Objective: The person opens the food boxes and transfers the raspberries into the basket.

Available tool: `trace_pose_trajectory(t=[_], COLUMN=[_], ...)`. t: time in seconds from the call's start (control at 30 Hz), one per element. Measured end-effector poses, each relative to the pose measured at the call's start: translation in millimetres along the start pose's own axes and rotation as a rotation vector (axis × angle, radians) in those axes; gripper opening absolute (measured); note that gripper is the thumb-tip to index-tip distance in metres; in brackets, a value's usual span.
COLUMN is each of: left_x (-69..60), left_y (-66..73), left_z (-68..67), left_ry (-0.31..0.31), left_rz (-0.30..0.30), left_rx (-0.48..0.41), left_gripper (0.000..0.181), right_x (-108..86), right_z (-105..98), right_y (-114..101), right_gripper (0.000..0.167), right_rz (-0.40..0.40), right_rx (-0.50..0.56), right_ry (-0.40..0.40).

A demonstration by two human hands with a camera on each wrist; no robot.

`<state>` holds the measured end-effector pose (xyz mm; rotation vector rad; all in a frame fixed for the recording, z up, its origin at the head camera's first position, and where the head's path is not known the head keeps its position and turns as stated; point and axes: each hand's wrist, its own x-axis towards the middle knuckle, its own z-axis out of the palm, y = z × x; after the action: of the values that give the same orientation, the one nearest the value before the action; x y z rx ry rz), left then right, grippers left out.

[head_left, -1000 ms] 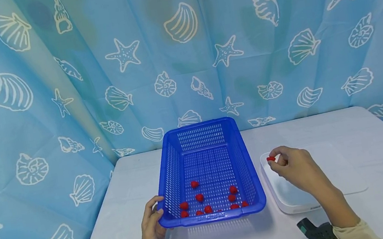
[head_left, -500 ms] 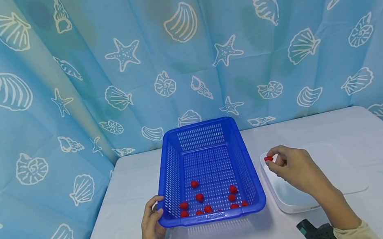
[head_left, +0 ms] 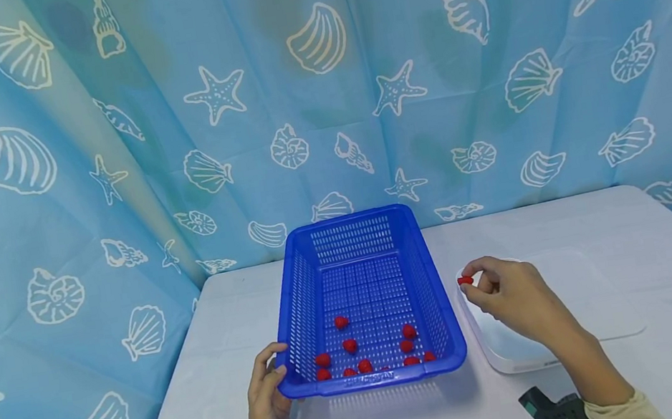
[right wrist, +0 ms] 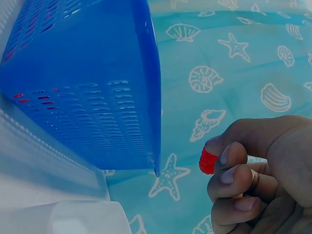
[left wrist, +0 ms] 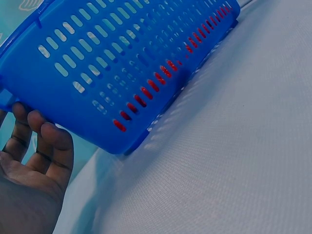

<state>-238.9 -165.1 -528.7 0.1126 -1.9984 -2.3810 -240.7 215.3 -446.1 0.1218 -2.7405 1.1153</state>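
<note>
A blue plastic basket (head_left: 361, 289) with slotted walls stands on the white table, and several raspberries (head_left: 350, 346) lie in its near half. My left hand (head_left: 268, 400) grips the basket's rim at the near left corner. In the left wrist view, the fingertips (left wrist: 58, 136) curl at the rim, and red shows through the slots. Between thumb and fingertips, my right hand (head_left: 521, 294) pinches a red, bumpy raspberry (right wrist: 208, 160). This hand is above the left side of a white container (head_left: 509, 363), to the right of the basket and apart from it.
A thin white lid or sheet (head_left: 609, 292) appears to lie by the container, partly behind the right arm. A dark wrist-camera mount (head_left: 551, 410) sticks out from the right wrist. A blue shell-print curtain (head_left: 319, 96) hangs behind the table's far edge.
My right hand has moved slightly left with the raspberry, closer to the basket. The left hand and the basket have stayed in place.
</note>
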Motion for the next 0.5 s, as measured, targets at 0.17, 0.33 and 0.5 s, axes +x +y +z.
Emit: trace_pose_trajectory(t=[0.17,0.33,0.5], left_x=[-0.6,-0.5,0.3], left_y=[-0.3,-0.6,-0.9], left_z=[-0.2,-0.8,-0.8], left_ry=[-0.005,-0.01,-0.002], left_rz=[0.006,0.009,0.003], left_rx=[0.0,0.0,-0.002], left_gripper=[0.037,0.037,0.037], right_x=[-1.4,-1.9,-2.4], right_z=[0.5,1.9,3.4], right_y=[-3.6,-7.0,-8.7], right_gripper=[0.027,0.027,0.025], right_rz=[0.005,0.007,-0.011], right_rx=[0.004,-0.001,0.003], right_ry=[-0.005,-0.012,-0.009])
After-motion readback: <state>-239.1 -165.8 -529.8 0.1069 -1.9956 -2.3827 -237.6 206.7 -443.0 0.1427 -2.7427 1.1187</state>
